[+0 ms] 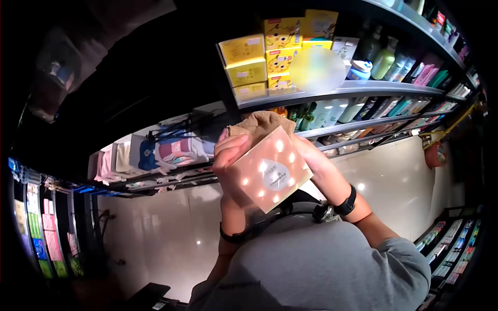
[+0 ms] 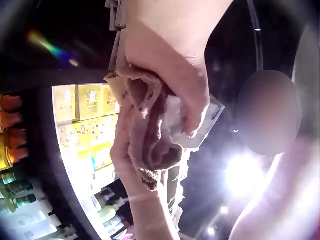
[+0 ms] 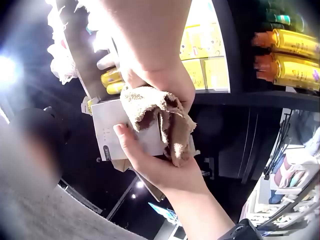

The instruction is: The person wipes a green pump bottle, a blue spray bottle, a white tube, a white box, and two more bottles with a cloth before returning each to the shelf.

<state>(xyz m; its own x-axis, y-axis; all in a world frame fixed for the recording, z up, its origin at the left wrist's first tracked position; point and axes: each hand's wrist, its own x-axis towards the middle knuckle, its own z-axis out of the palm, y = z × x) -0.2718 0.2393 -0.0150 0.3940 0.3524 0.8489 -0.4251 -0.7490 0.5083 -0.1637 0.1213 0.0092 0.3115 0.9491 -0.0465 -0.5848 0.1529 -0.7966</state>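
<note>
A pinkish square box with a pale drop-shaped label is tilted in front of the grey shirt. My left hand grips its left side; in the right wrist view the thumb of the left hand lies on the box's white printed face. A bunched brown cloth is at the box's upper edge. My right hand holds this cloth against the box. From the left wrist, the cloth hangs in folds between the left hand and right hand. Some right fingers are hidden.
Shelves ahead hold yellow boxes, bottles and tubes. Packed textiles hang or lie at the left. More racks of small packages stand at the far left and lower right, around a glossy tiled floor.
</note>
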